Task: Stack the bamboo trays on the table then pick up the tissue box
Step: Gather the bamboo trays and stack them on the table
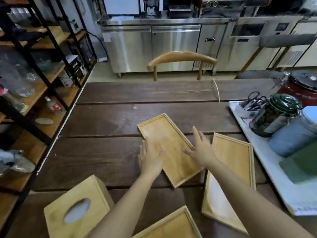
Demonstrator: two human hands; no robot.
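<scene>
So far nothing is stacked. Three bamboo trays lie separately on the dark wooden table (109, 157): the middle tray (178, 155) sits at an angle in the centre of the frame, the right tray (233, 169) lies just beside it toward the lower right, and the near tray (171, 225) shows only partly at the bottom edge. The middle and right trays are close at their edges, though whether they touch I cannot tell; none rests on another.

Both hands are over the middle tray. The left hand (151, 157) lies flat and open on its left part, fingers spread, gripping nothing. The right hand (202, 150) is also open, fingers extended at the tray's right rim, not yet closed on it. My reading is that the first tray is about to be lifted or slid, so all the stacking remains.

The tissue box (77, 206), wooden with an oval slot, stands untouched at lower left, well apart from both hands; picking it up comes last.

At the right edge a white tray (274, 189) holds a green-lidded jar (276, 114) and other containers.
</scene>
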